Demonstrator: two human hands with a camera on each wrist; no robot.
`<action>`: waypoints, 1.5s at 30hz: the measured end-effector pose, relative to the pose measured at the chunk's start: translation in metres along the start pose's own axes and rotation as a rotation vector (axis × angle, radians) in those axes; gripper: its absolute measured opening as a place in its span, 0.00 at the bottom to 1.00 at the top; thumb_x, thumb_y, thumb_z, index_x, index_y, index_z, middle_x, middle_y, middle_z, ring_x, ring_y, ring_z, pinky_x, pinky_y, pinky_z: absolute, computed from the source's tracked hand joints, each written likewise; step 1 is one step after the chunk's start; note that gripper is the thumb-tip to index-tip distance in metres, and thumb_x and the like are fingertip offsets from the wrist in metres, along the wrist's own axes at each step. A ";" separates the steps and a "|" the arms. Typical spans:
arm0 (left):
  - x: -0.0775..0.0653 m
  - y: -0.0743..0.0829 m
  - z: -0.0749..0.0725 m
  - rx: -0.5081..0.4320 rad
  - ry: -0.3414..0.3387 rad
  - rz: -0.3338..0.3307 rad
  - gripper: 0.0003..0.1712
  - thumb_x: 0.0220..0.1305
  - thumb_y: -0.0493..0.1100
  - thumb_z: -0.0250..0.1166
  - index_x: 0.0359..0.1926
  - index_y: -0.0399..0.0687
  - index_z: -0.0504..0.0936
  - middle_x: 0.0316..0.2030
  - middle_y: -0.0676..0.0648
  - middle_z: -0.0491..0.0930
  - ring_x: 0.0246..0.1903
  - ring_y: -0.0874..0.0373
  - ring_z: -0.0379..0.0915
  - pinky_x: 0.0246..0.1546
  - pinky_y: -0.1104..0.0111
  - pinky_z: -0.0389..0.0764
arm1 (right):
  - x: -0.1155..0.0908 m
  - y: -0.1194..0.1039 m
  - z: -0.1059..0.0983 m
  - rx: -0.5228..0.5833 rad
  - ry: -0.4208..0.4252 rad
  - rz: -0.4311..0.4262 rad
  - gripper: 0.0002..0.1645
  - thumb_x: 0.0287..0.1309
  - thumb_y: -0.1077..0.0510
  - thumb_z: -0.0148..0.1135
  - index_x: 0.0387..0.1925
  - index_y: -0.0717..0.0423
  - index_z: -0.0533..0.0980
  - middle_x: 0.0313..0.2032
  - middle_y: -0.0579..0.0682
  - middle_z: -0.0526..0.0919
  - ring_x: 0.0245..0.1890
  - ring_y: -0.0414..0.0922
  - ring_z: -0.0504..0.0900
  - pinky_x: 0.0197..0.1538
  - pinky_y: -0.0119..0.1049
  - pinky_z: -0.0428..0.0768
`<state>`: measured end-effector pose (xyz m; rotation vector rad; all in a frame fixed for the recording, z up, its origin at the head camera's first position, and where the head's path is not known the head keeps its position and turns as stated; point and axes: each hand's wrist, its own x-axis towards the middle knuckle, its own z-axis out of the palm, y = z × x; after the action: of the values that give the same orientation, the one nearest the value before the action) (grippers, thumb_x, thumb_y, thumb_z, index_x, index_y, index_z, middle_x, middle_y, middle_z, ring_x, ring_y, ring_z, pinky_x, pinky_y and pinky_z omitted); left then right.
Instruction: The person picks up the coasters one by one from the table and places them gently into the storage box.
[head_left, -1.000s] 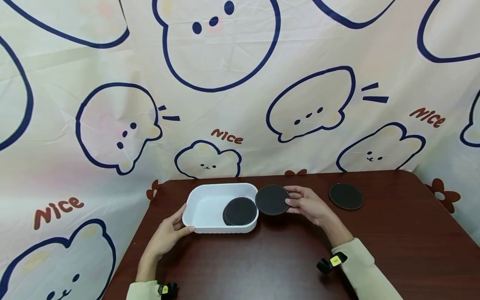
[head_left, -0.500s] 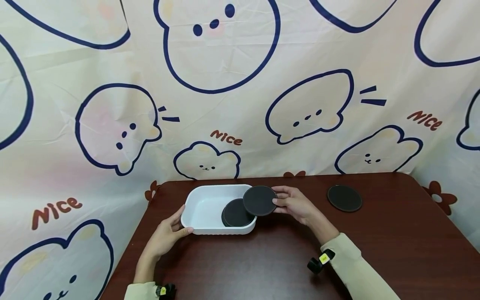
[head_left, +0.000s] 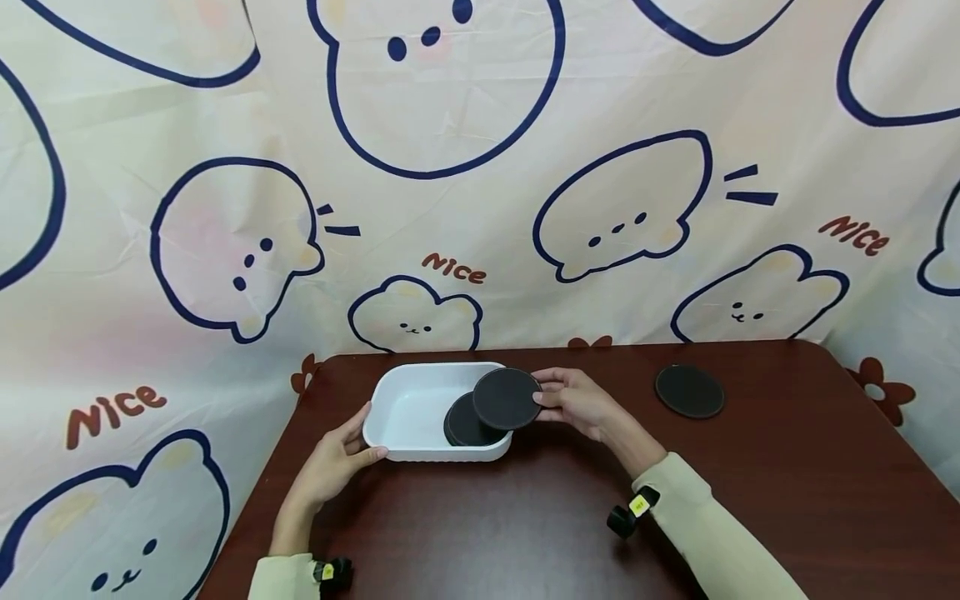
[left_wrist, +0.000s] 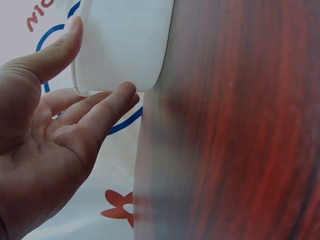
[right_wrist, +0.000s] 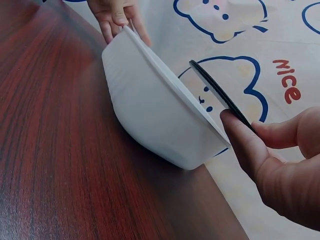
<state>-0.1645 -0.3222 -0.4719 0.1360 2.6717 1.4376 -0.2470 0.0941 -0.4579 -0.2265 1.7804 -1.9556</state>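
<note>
A black round coaster (head_left: 506,398) is pinched at its right edge between the thumb and fingers of my right hand (head_left: 581,408). It hangs above the right end of a white rectangular dish (head_left: 438,456). In the right wrist view the held coaster (right_wrist: 216,89) appears edge-on, apart from the dish rim. Inside the dish, at the right, lies black round coaster material (head_left: 459,423), partly covered by the held one; its layers cannot be counted. My left hand (head_left: 326,471) grips the dish's left end, thumb near the front corner. The left wrist view shows those fingers (left_wrist: 107,107) against the dish.
Another black coaster (head_left: 690,391) lies on the dark brown table (head_left: 555,517), back right, beyond my right hand. A pale cartoon-printed cloth (head_left: 510,317) hangs behind the table's far edge. Each wrist wears a small black camera (head_left: 633,510).
My right hand has moved left with the coaster, from beside the dish to over its right end. My left hand keeps its grip, and the dish stays about where it was.
</note>
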 end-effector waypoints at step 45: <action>0.000 -0.001 0.000 -0.033 -0.001 -0.019 0.53 0.71 0.41 0.73 0.86 0.43 0.50 0.83 0.31 0.55 0.74 0.34 0.70 0.61 0.58 0.85 | 0.024 -0.010 0.038 -0.038 0.012 0.067 0.33 0.74 0.74 0.56 0.77 0.66 0.65 0.66 0.68 0.77 0.51 0.46 0.88 0.55 0.40 0.90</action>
<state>-0.1650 -0.3227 -0.4727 0.1083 2.6397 1.4751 -0.2542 0.0496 -0.4473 -0.1660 1.8108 -1.8815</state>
